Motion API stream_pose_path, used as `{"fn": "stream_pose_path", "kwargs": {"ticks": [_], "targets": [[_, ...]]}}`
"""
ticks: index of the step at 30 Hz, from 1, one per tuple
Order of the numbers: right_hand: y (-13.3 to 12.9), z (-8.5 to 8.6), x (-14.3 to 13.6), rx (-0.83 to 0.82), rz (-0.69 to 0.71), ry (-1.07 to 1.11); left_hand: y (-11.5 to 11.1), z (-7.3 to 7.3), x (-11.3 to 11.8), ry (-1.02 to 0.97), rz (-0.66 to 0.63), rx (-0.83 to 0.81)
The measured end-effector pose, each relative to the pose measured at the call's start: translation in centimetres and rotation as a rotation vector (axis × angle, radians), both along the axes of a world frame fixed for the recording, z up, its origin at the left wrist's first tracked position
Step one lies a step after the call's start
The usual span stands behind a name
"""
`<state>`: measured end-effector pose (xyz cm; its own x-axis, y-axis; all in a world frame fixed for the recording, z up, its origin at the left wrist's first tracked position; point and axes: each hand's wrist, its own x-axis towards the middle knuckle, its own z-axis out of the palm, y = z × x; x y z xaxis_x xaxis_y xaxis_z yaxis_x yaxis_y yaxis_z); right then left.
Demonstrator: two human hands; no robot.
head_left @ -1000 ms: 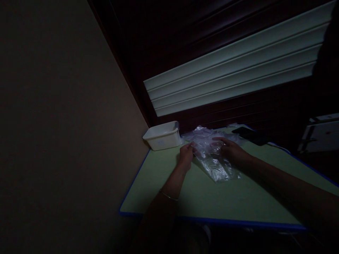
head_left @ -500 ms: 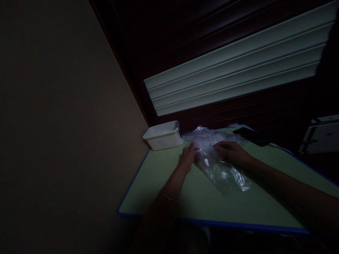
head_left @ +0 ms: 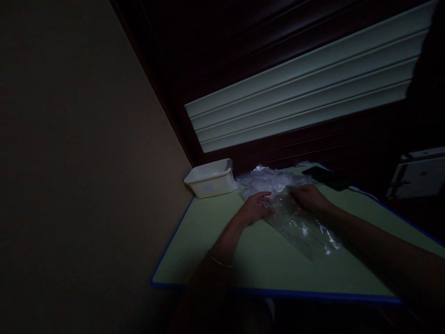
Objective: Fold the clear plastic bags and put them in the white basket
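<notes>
A clear plastic bag (head_left: 302, 229) stretches over the near part of the table, its surface catching glints of light. My right hand (head_left: 308, 198) grips the bag's upper edge with curled fingers. At the bag's left side, my left hand (head_left: 256, 208) has its fingers apart, with the fingertips beside or just touching the plastic; the dim light blurs the exact contact. Behind both hands lies a crumpled pile of clear plastic bags (head_left: 260, 177).
The pale green table (head_left: 208, 241) has a blue edge. A white plastic bin (head_left: 213, 186) stands at its back left, by the wall. A dark flat object (head_left: 323, 176) lies at the back right near a white cable (head_left: 363, 192). A slatted dark door rises behind.
My left hand has loosened its pinch on the bag and spread its fingers. The bag has shifted a little rightward with my right hand.
</notes>
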<state>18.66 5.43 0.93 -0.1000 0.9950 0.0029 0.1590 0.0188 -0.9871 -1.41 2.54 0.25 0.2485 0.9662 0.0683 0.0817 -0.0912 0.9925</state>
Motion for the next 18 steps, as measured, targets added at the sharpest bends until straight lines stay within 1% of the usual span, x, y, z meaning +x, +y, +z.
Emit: {"fn": "stream_pose_path", "kwargs": {"ticks": [2,4,6,8,10,12,15,16,18], "targets": [[-0.10,0.10,0.07,0.000,0.013,-0.051,0.33,-0.34,-0.08,0.023,0.032,-0.007],[-0.19,0.13,0.12,0.009,0.033,-0.084,0.64,-0.61,-0.21,0.064,0.095,0.005],[-0.23,0.12,0.08,0.020,0.065,-0.071,0.84,-0.73,-0.38,0.102,0.152,0.018],[-0.20,0.10,-0.05,0.023,0.094,-0.013,0.89,-0.71,-0.56,0.133,0.175,0.024],[-0.15,0.07,-0.22,0.052,0.129,0.073,0.83,-0.61,-0.72,0.147,0.157,0.017],[-0.12,0.06,-0.35,0.130,0.187,0.118,0.72,-0.52,-0.81,0.126,0.105,-0.004],[-0.20,0.08,-0.36,0.288,0.302,0.036,0.65,-0.53,-0.81,0.088,0.045,-0.049],[-0.24,0.08,-0.32,0.308,0.323,-0.010,0.66,-0.58,-0.79,0.087,0.044,-0.064],[-0.31,0.04,-0.19,0.286,0.329,-0.073,0.76,-0.67,-0.78,0.099,0.069,-0.095]]}}
